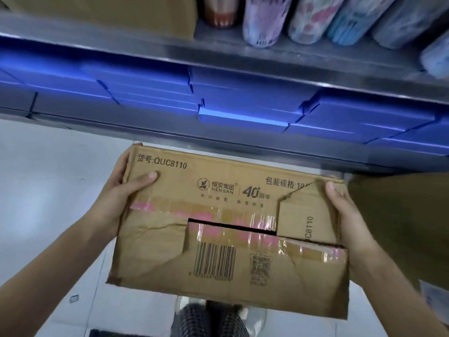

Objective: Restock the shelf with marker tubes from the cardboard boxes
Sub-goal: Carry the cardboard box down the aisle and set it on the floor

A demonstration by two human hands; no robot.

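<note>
I hold the cardboard box (226,229) out in front of me, my left hand (121,198) gripping its left end with the thumb on top, my right hand (345,215) gripping the right end the same way. The flaps are taped and torn but closed, so no marker tubes show inside yet. To do this well, I judge I should keep the box level, set it somewhere steady, then open the flaps. Below lies pale tiled floor (48,190). Just beyond the box runs the metal shelf (243,139), stacked with blue boxes (243,117); on the tier above, patterned tubes (264,20) stand beside another carton (145,13).
</note>
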